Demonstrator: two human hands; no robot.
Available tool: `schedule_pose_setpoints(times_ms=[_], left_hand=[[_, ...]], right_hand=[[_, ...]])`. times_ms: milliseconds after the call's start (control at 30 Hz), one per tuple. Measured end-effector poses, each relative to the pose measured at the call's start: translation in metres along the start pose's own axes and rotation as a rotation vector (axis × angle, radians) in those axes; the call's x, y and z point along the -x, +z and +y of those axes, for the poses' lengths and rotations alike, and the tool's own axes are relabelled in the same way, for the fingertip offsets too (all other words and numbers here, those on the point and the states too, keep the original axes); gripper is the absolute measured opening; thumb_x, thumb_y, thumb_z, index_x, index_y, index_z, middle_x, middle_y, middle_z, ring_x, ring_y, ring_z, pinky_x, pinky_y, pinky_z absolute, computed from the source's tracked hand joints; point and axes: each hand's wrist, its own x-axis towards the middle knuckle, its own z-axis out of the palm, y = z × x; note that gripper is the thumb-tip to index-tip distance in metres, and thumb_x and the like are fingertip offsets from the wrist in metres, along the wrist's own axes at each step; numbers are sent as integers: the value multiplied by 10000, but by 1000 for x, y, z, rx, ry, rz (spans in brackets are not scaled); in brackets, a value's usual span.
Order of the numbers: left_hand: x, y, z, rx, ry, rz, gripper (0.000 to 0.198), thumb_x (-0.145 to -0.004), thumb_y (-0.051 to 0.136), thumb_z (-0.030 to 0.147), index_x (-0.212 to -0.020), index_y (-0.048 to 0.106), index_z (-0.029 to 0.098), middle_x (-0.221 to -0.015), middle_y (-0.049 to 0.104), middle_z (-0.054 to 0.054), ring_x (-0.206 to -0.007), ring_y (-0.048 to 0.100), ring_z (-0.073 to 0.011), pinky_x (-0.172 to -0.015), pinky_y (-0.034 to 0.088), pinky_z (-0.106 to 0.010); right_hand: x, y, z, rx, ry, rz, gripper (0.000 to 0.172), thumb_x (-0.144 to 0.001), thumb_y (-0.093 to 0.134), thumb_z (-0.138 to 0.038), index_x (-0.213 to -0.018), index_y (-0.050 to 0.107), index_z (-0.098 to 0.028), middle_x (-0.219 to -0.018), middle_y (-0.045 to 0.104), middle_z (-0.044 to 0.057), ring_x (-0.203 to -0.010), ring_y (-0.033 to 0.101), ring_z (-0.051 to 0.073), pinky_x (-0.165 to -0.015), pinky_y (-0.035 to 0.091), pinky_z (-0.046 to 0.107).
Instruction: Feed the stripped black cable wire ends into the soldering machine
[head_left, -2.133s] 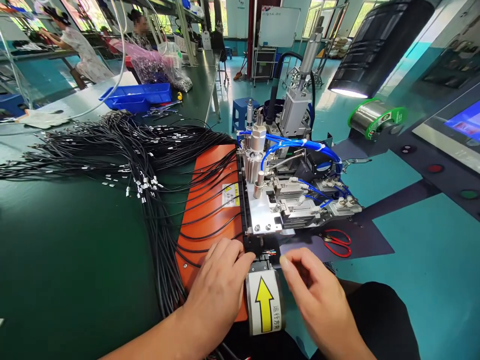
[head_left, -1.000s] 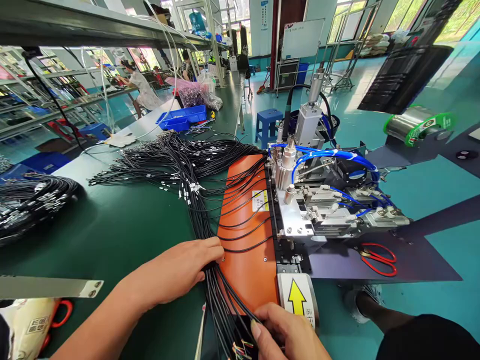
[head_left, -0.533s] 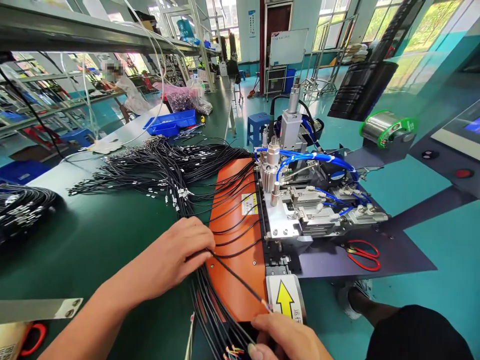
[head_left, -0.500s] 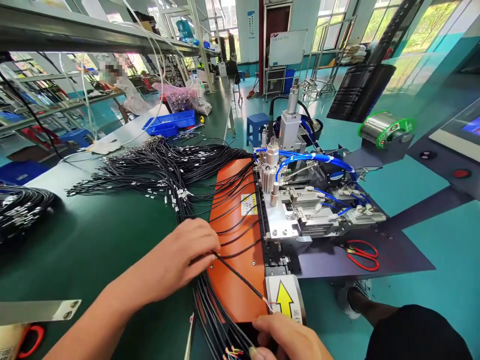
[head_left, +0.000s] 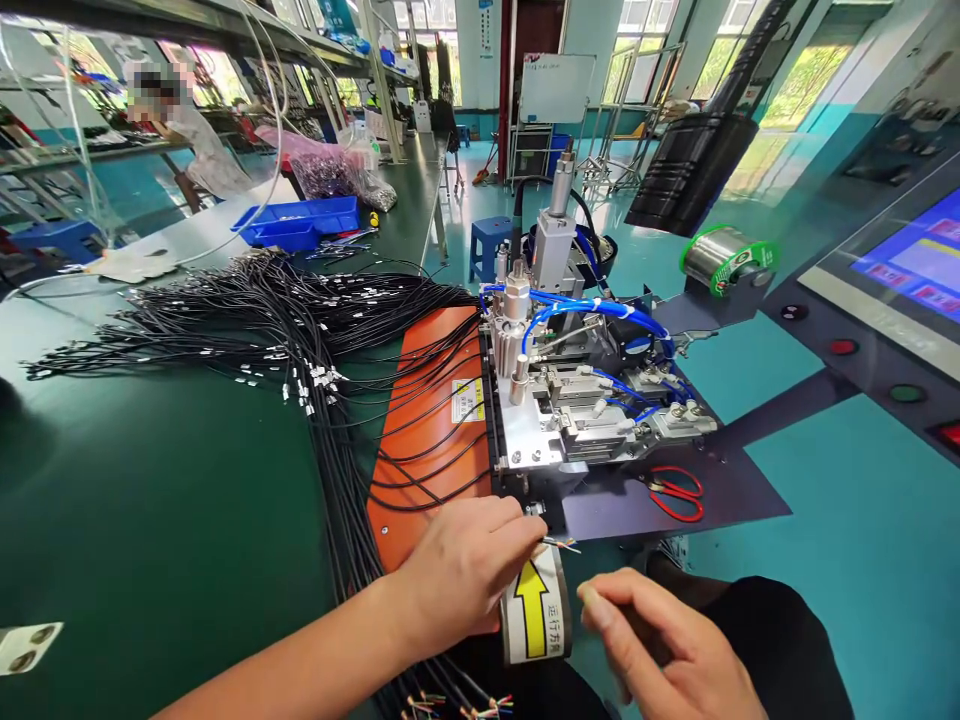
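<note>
My left hand is closed on a black cable, pinching it near its end so the stripped coloured wire tips stick out to the right, just above the yellow arrow label. It hovers over the orange plate at the near end of the metal machine. My right hand hangs lower right, fingers curled and apart, holding nothing that I can see. A thick bundle of black cables runs across the green bench under my left forearm.
Red scissors lie on the dark mat right of the machine. A solder spool and a control panel with a screen stand at right. A blue tray sits far back. Another person works at the back left.
My left hand left the cable bundle and carried one cable's end right, up to the machine's near end. My right hand let go of the cable ends and moved right.
</note>
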Motion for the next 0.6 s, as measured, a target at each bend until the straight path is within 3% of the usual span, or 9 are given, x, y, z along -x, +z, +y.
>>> schedule_pose_setpoints(times_ms=[100,200,300,467,600], left_hand=[[1,7,1,10,-27,52,196,-1018,432,214,-969,615,163,-710,548,-14,-606,458,-162,-549,307,-302],[2,10,3,73,-39,99,205,-1029,417,194,-950,602,156,-730,573,-20,-637,499,-153,-590,354,-289],[3,12,4,114,-67,130,199,-1029,427,190,-930,594,152,-729,571,-18,-650,512,-146,-615,379,-281],[6,15,2,158,-121,147,203,-1024,441,200,-891,587,154,-724,554,-15,-644,511,-139,-612,383,-277],[6,15,1,156,-122,137,205,-1021,447,208,-883,589,152,-727,556,-18,-649,514,-143,-613,387,-280]], right_hand=[[-1,-2,3,6,72,176,291,-941,572,-494,-996,739,-261,-626,634,-12,-493,566,132,-462,468,186],[-7,2,4,-19,70,238,294,-939,588,-480,-1071,715,-250,-695,668,0,-534,595,137,-484,489,187],[-13,9,3,-59,37,251,298,-951,578,-462,-1097,695,-230,-840,708,31,-618,638,146,-534,524,192],[-20,18,1,-92,30,227,295,-960,574,-442,-1110,681,-213,-884,707,34,-688,666,143,-626,552,186],[-24,20,-3,-165,108,185,376,-941,581,-495,-1128,682,-185,-835,708,49,-658,661,161,-540,529,204]])
